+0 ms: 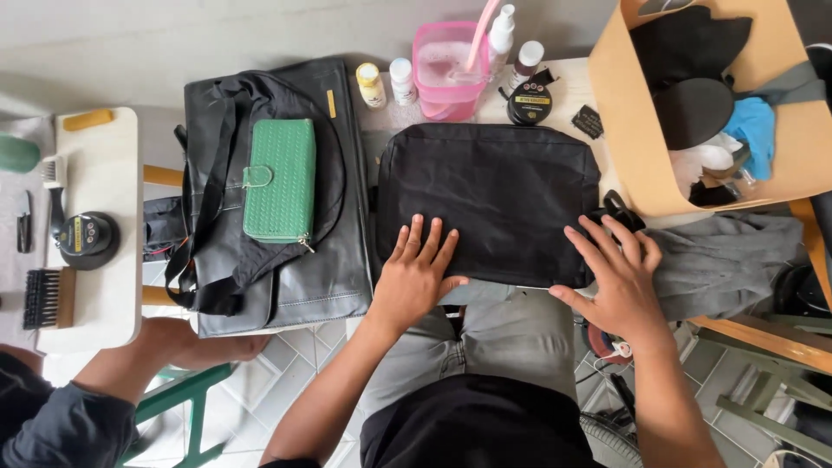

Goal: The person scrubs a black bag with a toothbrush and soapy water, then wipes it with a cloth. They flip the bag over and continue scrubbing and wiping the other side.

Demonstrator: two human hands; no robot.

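Tiled floor shows under a low table crowded with bags and care products. Taking the black pouch as landmark: far to its left a side stand carries brushes and a round tin, and another person's arm reaches beneath it. Just left of the pouch lies a black leather bag with a green wallet on top. Behind the pouch stand small bottles and a pink tub; to its right sit a tan box of cloths and a grey cloth.

The step looks like flattening or steadying the pouch; any next move would call for a firm hold on both near corners. The left hand lies palm down, fingers spread, on the pouch's near edge. The right hand, fingers fanned, rests at its right corner, touching a black clip; neither pinches anything.
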